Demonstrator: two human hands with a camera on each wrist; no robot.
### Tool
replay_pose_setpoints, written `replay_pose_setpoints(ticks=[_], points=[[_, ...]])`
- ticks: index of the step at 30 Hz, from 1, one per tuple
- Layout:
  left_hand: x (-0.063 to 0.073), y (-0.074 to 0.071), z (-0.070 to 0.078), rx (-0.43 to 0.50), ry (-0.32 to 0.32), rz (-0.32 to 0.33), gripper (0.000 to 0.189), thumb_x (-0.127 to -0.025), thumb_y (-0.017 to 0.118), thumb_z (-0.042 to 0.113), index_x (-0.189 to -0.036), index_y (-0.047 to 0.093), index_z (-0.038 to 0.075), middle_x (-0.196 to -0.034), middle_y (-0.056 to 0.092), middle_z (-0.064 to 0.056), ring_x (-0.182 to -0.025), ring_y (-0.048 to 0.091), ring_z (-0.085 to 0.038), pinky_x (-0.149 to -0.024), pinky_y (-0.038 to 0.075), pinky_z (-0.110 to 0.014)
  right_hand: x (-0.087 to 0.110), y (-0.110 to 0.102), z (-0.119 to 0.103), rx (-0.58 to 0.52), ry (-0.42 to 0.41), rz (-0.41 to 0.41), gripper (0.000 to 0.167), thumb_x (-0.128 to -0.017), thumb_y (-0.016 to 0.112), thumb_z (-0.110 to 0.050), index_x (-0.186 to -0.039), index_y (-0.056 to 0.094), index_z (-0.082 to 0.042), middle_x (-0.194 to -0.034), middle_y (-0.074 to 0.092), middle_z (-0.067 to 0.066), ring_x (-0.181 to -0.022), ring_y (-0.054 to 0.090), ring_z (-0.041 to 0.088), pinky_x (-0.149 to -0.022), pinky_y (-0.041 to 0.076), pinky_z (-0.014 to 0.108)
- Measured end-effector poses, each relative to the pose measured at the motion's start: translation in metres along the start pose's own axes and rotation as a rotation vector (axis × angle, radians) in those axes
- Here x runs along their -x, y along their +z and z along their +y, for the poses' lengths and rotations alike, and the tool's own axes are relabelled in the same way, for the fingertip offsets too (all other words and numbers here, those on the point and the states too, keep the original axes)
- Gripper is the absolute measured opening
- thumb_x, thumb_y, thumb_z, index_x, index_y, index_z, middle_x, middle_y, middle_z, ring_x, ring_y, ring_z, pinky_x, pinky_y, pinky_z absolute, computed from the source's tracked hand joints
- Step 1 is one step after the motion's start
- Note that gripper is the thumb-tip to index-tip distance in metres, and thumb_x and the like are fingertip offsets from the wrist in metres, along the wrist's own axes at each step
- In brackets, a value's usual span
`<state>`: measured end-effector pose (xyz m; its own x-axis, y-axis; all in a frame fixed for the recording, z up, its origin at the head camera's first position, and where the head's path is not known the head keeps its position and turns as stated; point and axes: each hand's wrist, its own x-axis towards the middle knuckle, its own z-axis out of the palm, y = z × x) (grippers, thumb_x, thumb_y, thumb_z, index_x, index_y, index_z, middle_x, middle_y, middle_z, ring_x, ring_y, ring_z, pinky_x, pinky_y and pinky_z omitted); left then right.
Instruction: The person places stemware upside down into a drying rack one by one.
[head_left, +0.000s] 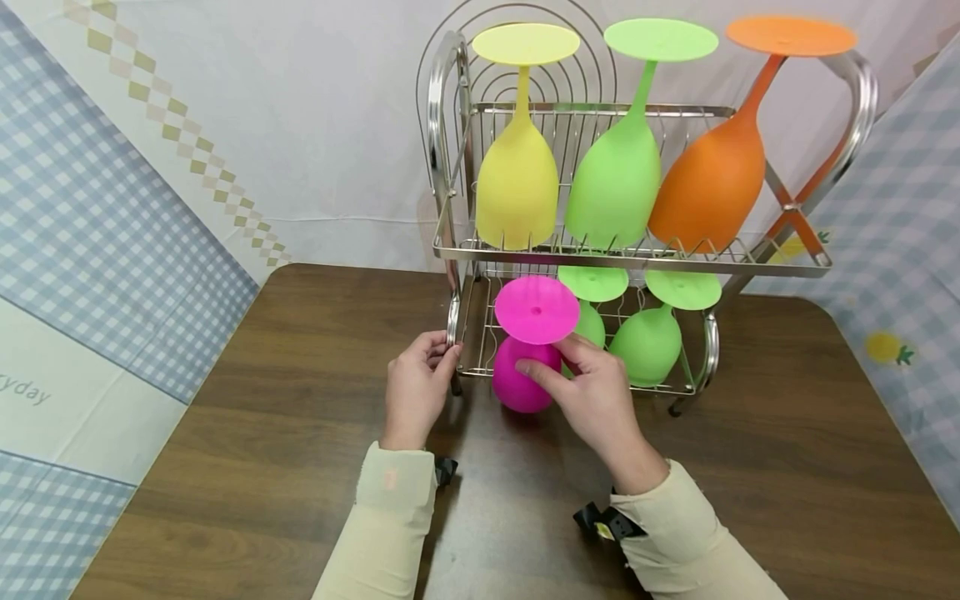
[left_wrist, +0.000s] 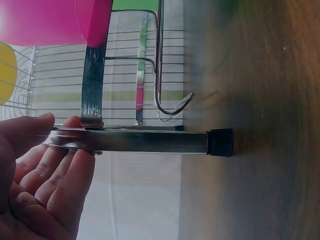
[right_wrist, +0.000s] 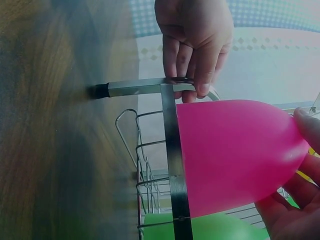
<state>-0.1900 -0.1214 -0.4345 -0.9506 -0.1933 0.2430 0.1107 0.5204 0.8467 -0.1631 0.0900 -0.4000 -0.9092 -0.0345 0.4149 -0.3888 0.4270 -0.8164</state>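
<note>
A pink wine glass [head_left: 525,379] is upside down at the front left of the rack's lower tier, its bowl in front of the tier's edge. My right hand [head_left: 600,396] holds it by the bowl near the stem, thumb on the front. In the right wrist view the rim of the pink glass [right_wrist: 235,155] lies close along the tier's front bar [right_wrist: 175,170]; whether it rests there I cannot tell. My left hand [head_left: 420,387] grips the metal dish rack [head_left: 630,262] by its front left leg [left_wrist: 145,140], thumb and fingers on opposite sides.
Two green glasses [head_left: 647,348] stand upside down on the lower tier, one partly behind my right hand. Above, the upper tier bears inverted yellow [head_left: 517,187], green [head_left: 615,187] and orange [head_left: 708,183] glasses. The wooden table [head_left: 262,467] meets patterned cloth at its sides and back.
</note>
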Motion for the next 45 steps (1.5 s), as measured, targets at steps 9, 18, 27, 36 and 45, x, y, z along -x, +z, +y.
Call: replay_pose_setpoints(ticks=[9, 18, 27, 36, 45], points=[[0.0, -0.001, 0.0, -0.006, -0.018, -0.007, 0.022, -0.093, 0.074, 0.018, -0.111, 0.072, 0.006, -0.098, 0.076, -0.007, -0.089, 0.074, -0.02, -0.076, 0.062, -0.034, -0.003, 0.001, 0.002, -0.053, 0.017, -0.009, 0.043, -0.078, 0.088, -0.013, -0.119, 0.075, -0.013, -0.116, 0.073, 0.004, -0.11, 0.068, 0.02, -0.091, 0.059, 0.04], [0.001, -0.003, -0.002, -0.001, -0.016, -0.008, 0.022, -0.093, 0.074, 0.016, -0.111, 0.072, 0.005, -0.098, 0.076, -0.008, -0.089, 0.074, -0.021, -0.076, 0.062, -0.034, -0.007, 0.004, 0.001, -0.062, 0.039, -0.019, 0.045, -0.079, 0.087, -0.015, -0.122, 0.074, -0.013, -0.119, 0.073, 0.006, -0.111, 0.068, 0.021, -0.091, 0.059, 0.04], [0.0, -0.001, -0.001, 0.015, -0.018, -0.026, 0.023, -0.094, 0.073, 0.017, -0.113, 0.071, 0.004, -0.101, 0.076, -0.008, -0.09, 0.074, -0.021, -0.076, 0.063, -0.033, -0.011, 0.011, -0.003, -0.069, 0.034, -0.027, 0.046, -0.081, 0.086, -0.017, -0.124, 0.073, -0.013, -0.121, 0.072, 0.005, -0.112, 0.067, 0.021, -0.091, 0.059, 0.04], [-0.001, -0.001, 0.0, 0.002, -0.011, -0.026, 0.021, -0.094, 0.073, 0.019, -0.111, 0.072, 0.007, -0.099, 0.076, -0.006, -0.088, 0.073, -0.019, -0.075, 0.062, -0.033, -0.014, 0.016, -0.003, -0.067, 0.032, -0.036, 0.046, -0.082, 0.085, -0.02, -0.126, 0.072, -0.014, -0.122, 0.071, 0.004, -0.112, 0.067, 0.02, -0.091, 0.059, 0.037], [-0.001, -0.002, 0.0, -0.009, -0.013, -0.027, 0.022, -0.094, 0.073, 0.019, -0.112, 0.072, 0.007, -0.098, 0.076, -0.006, -0.088, 0.073, -0.019, -0.073, 0.062, -0.032, -0.02, 0.017, -0.004, -0.038, 0.049, -0.056, 0.047, -0.083, 0.084, -0.022, -0.127, 0.071, -0.011, -0.125, 0.07, 0.007, -0.114, 0.066, 0.022, -0.091, 0.059, 0.038]])
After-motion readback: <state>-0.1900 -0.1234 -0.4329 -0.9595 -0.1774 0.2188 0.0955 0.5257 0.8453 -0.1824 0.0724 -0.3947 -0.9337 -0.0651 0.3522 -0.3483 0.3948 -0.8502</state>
